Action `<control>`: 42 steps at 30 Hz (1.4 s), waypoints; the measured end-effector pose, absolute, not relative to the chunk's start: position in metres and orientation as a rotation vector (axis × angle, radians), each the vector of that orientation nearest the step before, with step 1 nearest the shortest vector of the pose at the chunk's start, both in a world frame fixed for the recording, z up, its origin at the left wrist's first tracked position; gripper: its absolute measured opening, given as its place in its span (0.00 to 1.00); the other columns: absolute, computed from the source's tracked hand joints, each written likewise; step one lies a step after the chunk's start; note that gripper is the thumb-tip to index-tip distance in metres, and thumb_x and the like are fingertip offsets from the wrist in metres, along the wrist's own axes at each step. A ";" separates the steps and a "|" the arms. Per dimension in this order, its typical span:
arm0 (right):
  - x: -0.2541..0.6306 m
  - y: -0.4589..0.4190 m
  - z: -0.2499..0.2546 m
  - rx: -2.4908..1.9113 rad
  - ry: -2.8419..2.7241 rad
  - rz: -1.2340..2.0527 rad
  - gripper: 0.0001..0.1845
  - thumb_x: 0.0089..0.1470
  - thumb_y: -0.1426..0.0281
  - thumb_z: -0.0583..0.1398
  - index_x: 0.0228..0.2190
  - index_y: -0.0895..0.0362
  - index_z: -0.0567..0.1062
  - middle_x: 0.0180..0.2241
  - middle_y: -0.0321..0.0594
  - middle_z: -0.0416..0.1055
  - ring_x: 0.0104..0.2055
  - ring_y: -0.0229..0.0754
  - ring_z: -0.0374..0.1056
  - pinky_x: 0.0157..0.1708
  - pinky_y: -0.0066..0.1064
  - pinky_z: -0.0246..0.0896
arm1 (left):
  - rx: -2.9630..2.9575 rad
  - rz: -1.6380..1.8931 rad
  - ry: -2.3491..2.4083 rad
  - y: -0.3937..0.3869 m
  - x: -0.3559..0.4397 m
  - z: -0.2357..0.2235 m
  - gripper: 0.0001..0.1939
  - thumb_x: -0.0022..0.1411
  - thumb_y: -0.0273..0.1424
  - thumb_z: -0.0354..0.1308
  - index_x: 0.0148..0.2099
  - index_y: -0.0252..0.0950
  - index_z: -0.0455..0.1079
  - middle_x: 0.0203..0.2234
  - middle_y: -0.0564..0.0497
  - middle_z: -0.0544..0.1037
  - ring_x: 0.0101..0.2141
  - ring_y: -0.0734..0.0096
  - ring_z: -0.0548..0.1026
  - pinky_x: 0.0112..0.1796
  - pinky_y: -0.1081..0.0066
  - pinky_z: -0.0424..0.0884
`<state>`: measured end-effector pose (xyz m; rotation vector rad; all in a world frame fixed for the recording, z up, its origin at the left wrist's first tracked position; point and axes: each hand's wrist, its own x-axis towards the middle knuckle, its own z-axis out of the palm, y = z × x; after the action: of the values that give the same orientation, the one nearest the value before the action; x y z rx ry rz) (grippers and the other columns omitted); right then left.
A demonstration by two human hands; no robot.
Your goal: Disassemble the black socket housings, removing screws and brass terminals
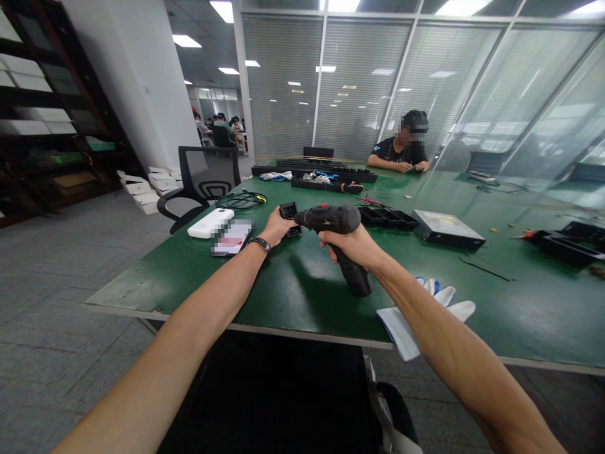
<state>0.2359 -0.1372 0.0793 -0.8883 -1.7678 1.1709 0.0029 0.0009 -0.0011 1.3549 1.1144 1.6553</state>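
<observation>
My right hand (352, 246) is wrapped round the grip of a black cordless drill (331, 218), which lies level and points left. My left hand (278, 227) is closed on a small black plastic part (289, 212) with compartments, just above or on the green table. The drill's nose reaches my left fingers and the black part; whether its tip touches the part is hidden. A dark band circles my left wrist. Beneath my right forearm lies a white work glove (406, 325) with blue trim, hanging over the table's front edge.
On the green table (165, 277) are a white power bank (210, 223), a phone (233, 238), coiled black cable (242, 200), black trays (387, 218), a metal-topped box (447, 228) and long black strips (326, 169). A person (401, 145) sits across the table. A mesh chair (208, 173) stands left.
</observation>
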 end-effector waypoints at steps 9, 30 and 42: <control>0.238 -0.135 0.078 -0.877 -1.766 1.170 0.08 0.52 0.66 0.66 0.33 0.56 0.75 0.26 0.38 0.77 0.17 0.37 0.66 0.16 0.29 0.64 | 1.331 1.658 1.106 0.002 0.002 -0.002 0.34 0.32 0.32 0.81 0.43 0.34 0.72 0.36 0.49 0.80 0.38 0.64 0.77 0.47 0.61 0.75; 0.237 -0.136 0.078 -0.852 -1.764 1.150 0.07 0.52 0.67 0.66 0.31 0.57 0.74 0.26 0.36 0.74 0.16 0.35 0.66 0.14 0.28 0.64 | 1.293 1.651 1.071 0.003 0.002 -0.002 0.35 0.30 0.33 0.81 0.42 0.35 0.71 0.37 0.49 0.79 0.38 0.65 0.76 0.48 0.59 0.74; 0.237 -0.135 0.078 -0.862 -1.751 1.159 0.07 0.52 0.67 0.66 0.29 0.57 0.74 0.25 0.36 0.73 0.16 0.35 0.66 0.15 0.28 0.63 | 1.288 1.649 1.064 0.002 0.002 -0.001 0.36 0.29 0.32 0.82 0.43 0.34 0.71 0.37 0.49 0.80 0.37 0.65 0.77 0.48 0.59 0.74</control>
<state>0.2367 -0.1353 0.0779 -0.8622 -1.7508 1.1593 0.0017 0.0017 -0.0008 1.2883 1.0636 1.6485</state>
